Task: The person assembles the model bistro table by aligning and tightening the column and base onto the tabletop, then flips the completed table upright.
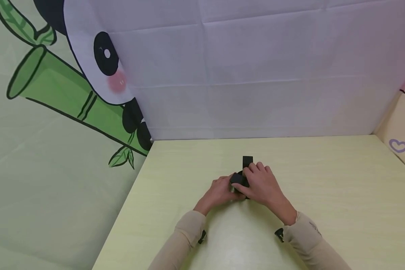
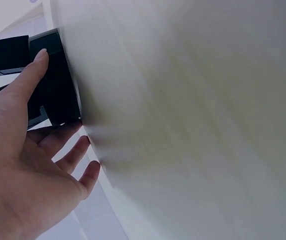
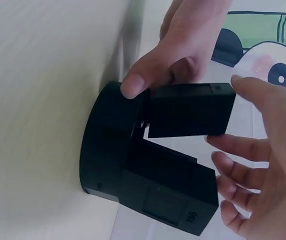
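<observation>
Two hands at work on a black assembly upon a pale table point(image 1: 330, 180). The assembly stands on the surface nearer its left edge than its right and set in from the far edge. It comprises a curved base point(image 3: 100, 145) and two blocks rising from it, with a gap between them. The left hand point(image 1: 221, 190) grasps the base: its thumb lies against the curved side, and the tip of one finger meets the lower rim, close to the surface. The right hand point(image 1: 262, 183) pinches the first block point(image 3: 193, 111), the one nearer the left hand, between thumb and forefinger. The second block point(image 3: 165, 192) bears the figures "156" near its top; whether the right hand's other fingers touch it cannot be told. Whether the first block is fastened to the base is likewise unclear. Beige sleeves point(image 1: 303, 234) cover both forearms, and a small dark object point(image 1: 279, 234) shows beside each cuff. Beyond the far edge hangs a creased, pale lilac cloth point(image 1: 256, 75); past the left edge is a pale green one point(image 1: 37, 187), printed with a green bamboo stem point(image 1: 64, 90). A purple heart outline point(image 1: 398, 146) appears beyond the right edge.
</observation>
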